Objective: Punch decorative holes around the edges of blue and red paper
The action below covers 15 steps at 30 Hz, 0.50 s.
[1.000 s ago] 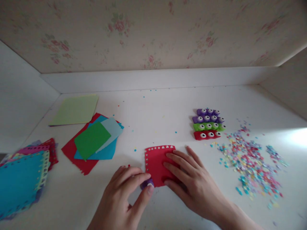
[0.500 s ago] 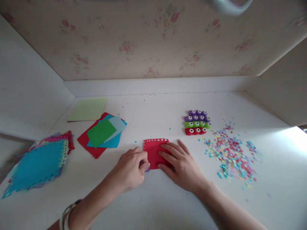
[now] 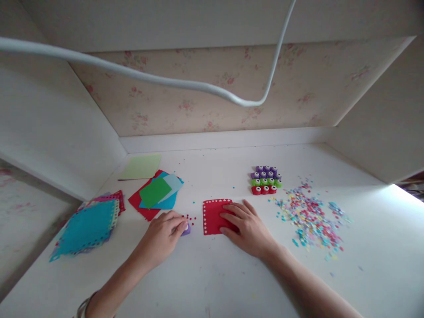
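My left hand (image 3: 161, 236) is closed around a small purple craft punch (image 3: 187, 230) on the table, left of the red paper (image 3: 212, 217). The fingers hide most of the punch. Tiny red cut-outs (image 3: 194, 218) lie just beyond it. Small punched shapes line the red paper's top and left edges. My right hand (image 3: 250, 227) lies flat with spread fingers on the right part of this sheet, covering its right edge.
Several purple, green and red punches (image 3: 265, 181) stand in rows at the right. A heap of colourful confetti (image 3: 309, 214) lies beside them. To the left are plain coloured papers (image 3: 154, 193), a pale green sheet (image 3: 141, 167) and punched sheets (image 3: 88, 227). A white cable (image 3: 185, 84) hangs in front.
My left hand has moved left with the purple punch, off the red paper's edge. The left edge now shows a full row of holes, and red cut-outs lie uncovered. The view has shifted.
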Each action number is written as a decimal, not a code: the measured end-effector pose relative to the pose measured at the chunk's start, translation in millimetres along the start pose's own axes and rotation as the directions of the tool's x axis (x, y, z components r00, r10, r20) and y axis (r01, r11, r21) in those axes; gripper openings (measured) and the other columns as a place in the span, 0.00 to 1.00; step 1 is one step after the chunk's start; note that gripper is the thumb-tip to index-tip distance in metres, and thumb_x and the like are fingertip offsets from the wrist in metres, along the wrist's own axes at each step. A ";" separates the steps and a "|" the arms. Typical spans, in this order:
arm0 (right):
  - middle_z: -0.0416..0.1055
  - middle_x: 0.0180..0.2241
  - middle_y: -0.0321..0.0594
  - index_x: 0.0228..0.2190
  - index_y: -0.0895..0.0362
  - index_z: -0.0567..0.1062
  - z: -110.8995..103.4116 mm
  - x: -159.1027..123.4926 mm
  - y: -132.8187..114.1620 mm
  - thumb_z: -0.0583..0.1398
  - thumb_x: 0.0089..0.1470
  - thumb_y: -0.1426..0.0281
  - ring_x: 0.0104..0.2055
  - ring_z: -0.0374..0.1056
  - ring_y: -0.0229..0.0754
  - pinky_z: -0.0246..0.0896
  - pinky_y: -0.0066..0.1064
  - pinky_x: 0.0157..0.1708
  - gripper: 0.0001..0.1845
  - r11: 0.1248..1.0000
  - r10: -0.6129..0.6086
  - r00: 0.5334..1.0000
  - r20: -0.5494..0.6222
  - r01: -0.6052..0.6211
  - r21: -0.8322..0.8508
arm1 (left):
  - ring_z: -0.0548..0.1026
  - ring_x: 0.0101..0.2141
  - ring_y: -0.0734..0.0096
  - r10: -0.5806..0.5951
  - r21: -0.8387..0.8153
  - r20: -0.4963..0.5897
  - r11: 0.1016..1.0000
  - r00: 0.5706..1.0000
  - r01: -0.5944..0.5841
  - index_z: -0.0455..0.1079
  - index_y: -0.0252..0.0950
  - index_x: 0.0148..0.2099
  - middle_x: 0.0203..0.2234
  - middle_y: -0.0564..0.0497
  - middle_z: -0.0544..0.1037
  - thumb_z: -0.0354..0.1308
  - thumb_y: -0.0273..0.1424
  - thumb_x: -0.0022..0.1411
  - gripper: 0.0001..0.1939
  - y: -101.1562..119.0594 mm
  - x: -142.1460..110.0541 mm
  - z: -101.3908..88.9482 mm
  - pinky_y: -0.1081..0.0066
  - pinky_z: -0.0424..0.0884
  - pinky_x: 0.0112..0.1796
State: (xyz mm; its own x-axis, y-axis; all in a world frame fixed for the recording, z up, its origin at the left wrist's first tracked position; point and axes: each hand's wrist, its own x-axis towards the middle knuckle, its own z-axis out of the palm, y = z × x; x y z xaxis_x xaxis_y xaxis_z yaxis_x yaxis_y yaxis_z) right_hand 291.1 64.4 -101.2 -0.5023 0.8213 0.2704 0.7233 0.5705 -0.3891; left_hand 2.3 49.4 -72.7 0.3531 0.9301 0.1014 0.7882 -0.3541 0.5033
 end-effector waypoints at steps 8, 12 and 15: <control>0.73 0.54 0.42 0.51 0.49 0.76 -0.7 0.2 1.8 0.61 0.60 0.59 0.59 0.65 0.51 0.45 0.60 0.63 0.18 1.000 0.002 1.000 -0.003 -0.002 0.013 | 0.77 0.46 0.62 0.053 0.049 -0.143 0.998 0.988 -0.046 0.74 0.41 0.51 0.45 0.49 0.79 0.62 0.30 0.63 0.13 -13.7 -22.7 15.2 0.60 0.76 0.48; 0.72 0.54 0.46 0.53 0.53 0.73 -4.7 -1.6 -8.2 0.59 0.62 0.64 0.58 0.66 0.50 0.51 0.56 0.62 0.19 0.995 -0.001 0.995 -0.104 0.011 0.099 | 0.79 0.46 0.61 0.124 0.006 -0.241 0.992 0.963 -0.126 0.70 0.42 0.56 0.47 0.47 0.79 0.60 0.31 0.65 0.18 -2.4 -21.7 21.7 0.61 0.79 0.46; 0.73 0.52 0.47 0.55 0.55 0.71 -9.8 -3.7 -29.7 0.57 0.64 0.66 0.54 0.69 0.46 0.65 0.43 0.55 0.19 0.959 0.015 0.992 -0.123 0.020 0.283 | 0.80 0.41 0.63 0.154 -0.075 -0.261 0.981 0.953 -0.179 0.66 0.43 0.60 0.45 0.48 0.80 0.59 0.31 0.66 0.21 13.1 -17.5 23.1 0.65 0.81 0.41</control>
State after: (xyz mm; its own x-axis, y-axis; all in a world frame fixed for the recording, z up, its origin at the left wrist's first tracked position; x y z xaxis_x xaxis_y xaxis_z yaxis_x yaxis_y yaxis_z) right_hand 276.1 44.5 -82.1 -0.4289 0.8238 0.3708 0.5492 0.5636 -0.6170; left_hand 18.1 26.2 -87.7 0.3261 0.8573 0.3983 0.6725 -0.5065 0.5396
